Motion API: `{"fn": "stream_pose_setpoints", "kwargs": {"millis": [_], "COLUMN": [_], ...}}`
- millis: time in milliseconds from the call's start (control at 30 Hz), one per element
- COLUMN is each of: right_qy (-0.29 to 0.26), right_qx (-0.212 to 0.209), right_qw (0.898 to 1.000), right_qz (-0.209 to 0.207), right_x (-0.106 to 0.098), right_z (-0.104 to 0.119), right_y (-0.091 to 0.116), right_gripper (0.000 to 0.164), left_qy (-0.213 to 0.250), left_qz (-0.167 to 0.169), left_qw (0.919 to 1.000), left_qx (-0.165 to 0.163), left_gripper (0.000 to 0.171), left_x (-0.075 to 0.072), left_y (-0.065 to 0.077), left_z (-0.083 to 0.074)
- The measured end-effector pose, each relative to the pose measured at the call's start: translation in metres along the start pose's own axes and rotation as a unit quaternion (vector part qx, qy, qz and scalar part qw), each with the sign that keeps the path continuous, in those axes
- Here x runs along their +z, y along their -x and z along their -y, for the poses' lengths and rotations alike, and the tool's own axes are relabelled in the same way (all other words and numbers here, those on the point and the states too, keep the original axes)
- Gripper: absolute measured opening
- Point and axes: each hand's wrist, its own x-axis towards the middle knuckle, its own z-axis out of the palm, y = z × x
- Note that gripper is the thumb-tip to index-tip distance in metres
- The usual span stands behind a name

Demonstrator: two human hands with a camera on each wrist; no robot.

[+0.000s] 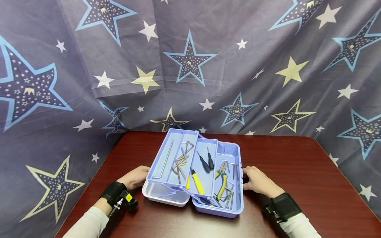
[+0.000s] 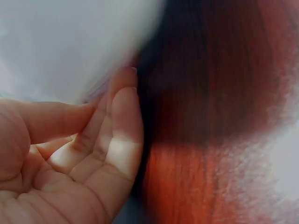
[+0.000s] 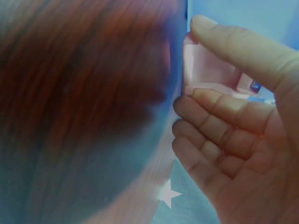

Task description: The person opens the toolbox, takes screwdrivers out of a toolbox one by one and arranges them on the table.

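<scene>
Both hands' fingers lie straight against an open lilac plastic toolbox (image 1: 226, 201) on a dark wooden bench (image 1: 297, 172): left hand (image 1: 135, 177), right hand (image 1: 259, 181). Uneven pushing could tip its fanned trays, spilling loose tools.

This looks like a staged recording corner rather than a lived-in room: a dark blue star-printed cloth (image 1: 190, 66) hangs as a backdrop on all sides, closing off a reddish-brown wooden surface (image 1: 297, 172). An open lilac toolbox (image 1: 208, 165) with hex keys, pliers and screwdrivers lends it a workshop touch.
</scene>
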Motion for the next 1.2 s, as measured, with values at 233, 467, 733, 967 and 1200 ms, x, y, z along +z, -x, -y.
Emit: {"fn": "stream_pose_setpoints", "kwargs": {"millis": [233, 467, 733, 967, 1200], "right_qy": [0.017, 0.035, 0.047, 0.052, 0.045], "right_qx": [-0.014, -0.018, 0.011, 0.037, 0.042], "right_qw": [1.000, 0.999, 0.998, 0.995, 0.995], "right_qz": [0.009, 0.023, 0.048, 0.070, 0.078], "right_x": [-0.016, -0.032, -0.041, -0.046, -0.050], "right_z": [-0.011, -0.021, -0.037, -0.048, -0.045], "right_y": [0.003, 0.009, 0.013, 0.020, 0.025], "right_gripper": [0.028, 0.029, 0.030, 0.047, 0.053], "left_qy": [-0.136, -0.115, -0.122, -0.237, -0.193], "left_qz": [-0.017, -0.008, -0.043, -0.066, -0.062], "left_qw": [0.9905, 0.9934, 0.9904, 0.9628, 0.9747], "left_qx": [0.010, 0.004, 0.049, 0.112, 0.094], "left_gripper": [0.024, 0.027, 0.028, 0.020, 0.016], "left_x": [0.015, 0.035, 0.055, 0.074, 0.076], "left_y": [0.016, 0.021, 0.018, 0.007, 0.004], "left_z": [-0.013, -0.019, -0.028, -0.034, -0.029]}}
